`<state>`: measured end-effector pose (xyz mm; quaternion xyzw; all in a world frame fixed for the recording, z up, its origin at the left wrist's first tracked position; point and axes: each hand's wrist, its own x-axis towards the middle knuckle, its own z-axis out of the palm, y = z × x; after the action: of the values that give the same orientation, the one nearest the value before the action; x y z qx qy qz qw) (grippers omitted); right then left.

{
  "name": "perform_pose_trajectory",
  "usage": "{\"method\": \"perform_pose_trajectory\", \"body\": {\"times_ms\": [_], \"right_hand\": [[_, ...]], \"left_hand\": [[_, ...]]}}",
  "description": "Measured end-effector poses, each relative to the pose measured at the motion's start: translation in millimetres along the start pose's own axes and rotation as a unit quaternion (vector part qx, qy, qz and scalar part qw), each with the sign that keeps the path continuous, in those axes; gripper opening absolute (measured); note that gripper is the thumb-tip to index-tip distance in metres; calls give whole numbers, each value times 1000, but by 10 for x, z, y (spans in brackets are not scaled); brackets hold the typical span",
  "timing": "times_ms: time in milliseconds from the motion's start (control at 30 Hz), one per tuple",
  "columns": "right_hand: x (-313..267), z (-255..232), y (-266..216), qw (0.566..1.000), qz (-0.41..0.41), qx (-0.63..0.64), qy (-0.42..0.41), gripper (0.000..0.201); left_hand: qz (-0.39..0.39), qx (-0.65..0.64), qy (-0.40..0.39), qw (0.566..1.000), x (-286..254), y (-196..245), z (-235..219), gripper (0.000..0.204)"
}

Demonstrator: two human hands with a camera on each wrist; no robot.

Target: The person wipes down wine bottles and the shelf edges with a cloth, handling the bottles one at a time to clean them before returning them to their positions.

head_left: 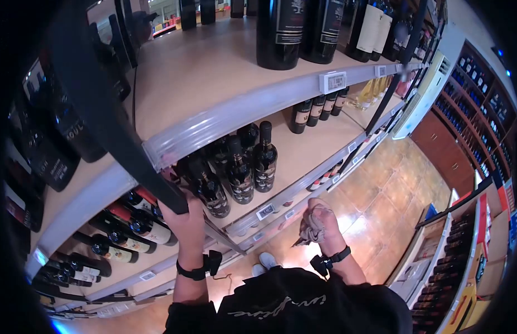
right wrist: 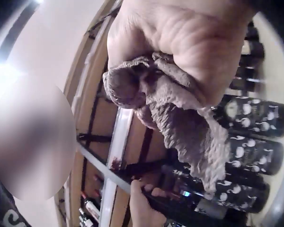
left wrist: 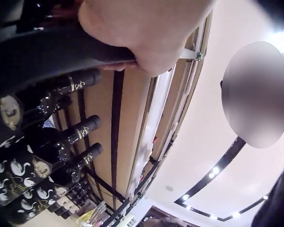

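Note:
My left hand [head_left: 184, 222] grips a black shelf post [head_left: 150, 170], its fingers partly hidden behind the post. In the left wrist view the same post [left wrist: 61, 49] runs under the palm. My right hand [head_left: 324, 222] clutches a crumpled grey-brown cloth [head_left: 310, 229] in front of the shelf. Seen from the right wrist, a loose end of the cloth [right wrist: 191, 137] hangs out of the fist. Dark wine bottles with swan-patterned labels, among them a front bottle [head_left: 264, 161], stand upright on the shelf just beyond the left hand.
An upper shelf [head_left: 214, 72] with a clear edge strip carries larger dark bottles [head_left: 278, 39]. Left of the post, several bottles [head_left: 150, 229] lie tilted on a lower shelf. A display rack [head_left: 445, 278] stands at right across the tiled floor [head_left: 381, 189]. Price tags [head_left: 265, 211] line the shelf edges.

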<state>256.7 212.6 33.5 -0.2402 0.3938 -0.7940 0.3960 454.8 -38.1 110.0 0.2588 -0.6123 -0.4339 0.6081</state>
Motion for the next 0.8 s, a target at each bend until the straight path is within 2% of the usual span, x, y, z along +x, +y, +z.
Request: {"method": "perform_pose_trajectory", "body": {"times_ms": [33,133,200,267,300,433,533,567,633,700,733,800], "right_hand": [[103,111,-49,997,-17,28,-67,16],[268,818,-402,987,-99,-51,-118,21],[437,1100,-594,922,-268,-228,-160,28],[511,1424,-712,847,-407,-322,-116,33],[554,1544,-753,797,-471,-367,-89,35],[734,1703,-804,743,-529,-406,62,44],[826,1940,-860,671,-600,-404,166,46],[940,1958,-797,661,-627,-380,158,44],[1171,2008,-729,670,-642,-361,87,55],[1240,1997,-679,709,-613,-349,6,66],[1271,1986,-646,702,-622,-347,-3,66],[1361,1981,-593,687,-641,-341,-25,65]], "left_hand": [[20,21,5,1000,14,-62,-7,32],[-14,-7,3,1000,2,-70,-8,24],[-4,-10,-1,1000,2,18,34,21],[19,-5,-8,1000,29,-11,17,22],[-1,-39,-11,999,12,48,39,23],[-8,-69,25,997,-1,-9,69,22],[15,-25,0,1000,17,-2,48,19],[9,-26,-6,1000,20,-29,21,22],[-3,-29,-15,999,6,-106,-52,26],[-5,-18,-14,1000,-10,-97,-63,23],[-6,-13,-15,1000,-7,-62,-51,22],[5,12,55,998,-3,130,140,22]]}}
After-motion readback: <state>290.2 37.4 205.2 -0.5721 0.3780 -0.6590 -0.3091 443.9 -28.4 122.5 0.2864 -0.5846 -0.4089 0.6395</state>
